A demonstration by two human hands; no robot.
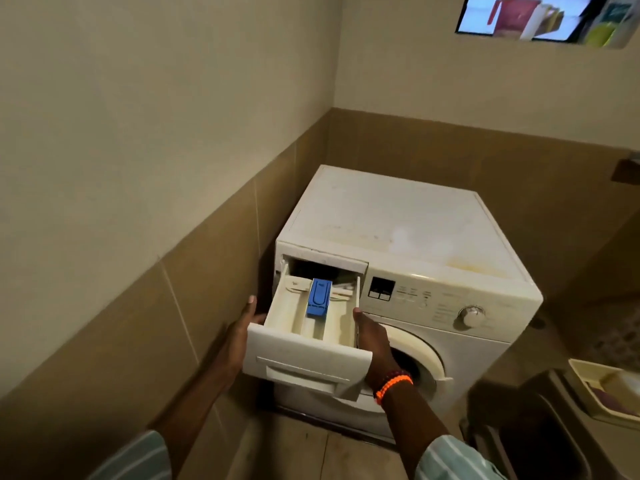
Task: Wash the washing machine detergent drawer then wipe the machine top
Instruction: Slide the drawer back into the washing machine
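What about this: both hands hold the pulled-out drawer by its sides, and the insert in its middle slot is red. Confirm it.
Not quite. The head view shows the insert is blue, not red. The rest holds: the left hand and right hand hold the pulled-out drawer by its sides.

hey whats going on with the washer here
A person is gripping the detergent drawer of a white front-load washing machine with both hands, the left hand on its left side and the right hand on its right. The drawer is pulled far out, its back end still in the slot, with a blue insert in the middle compartment. The machine top looks stained and not yet wiped.
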